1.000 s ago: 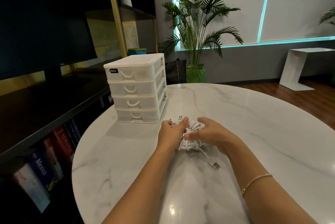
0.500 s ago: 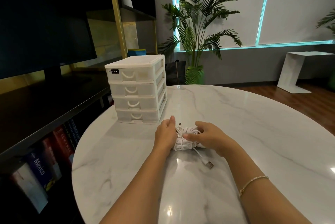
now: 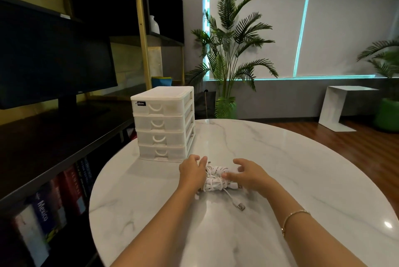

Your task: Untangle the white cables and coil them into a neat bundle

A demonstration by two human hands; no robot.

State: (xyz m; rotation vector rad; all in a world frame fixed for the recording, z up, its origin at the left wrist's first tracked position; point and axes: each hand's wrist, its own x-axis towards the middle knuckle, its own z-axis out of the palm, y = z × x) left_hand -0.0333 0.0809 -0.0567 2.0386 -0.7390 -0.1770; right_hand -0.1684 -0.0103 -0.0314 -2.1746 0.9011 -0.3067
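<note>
Head view: white cable bundle (image 3: 216,180) lengthwise left-right between loosely spread hands (plug (image 3: 240,206) trailing nearward).

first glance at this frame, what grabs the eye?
Two hands meet at a bundle of white cables on the round marble table: the left hand at its left side, the right hand over its right. A plug end trails toward the viewer. Just behind stands a white four-drawer organizer.

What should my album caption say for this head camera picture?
Two hands around a white cable bundle on a marble table.
</note>
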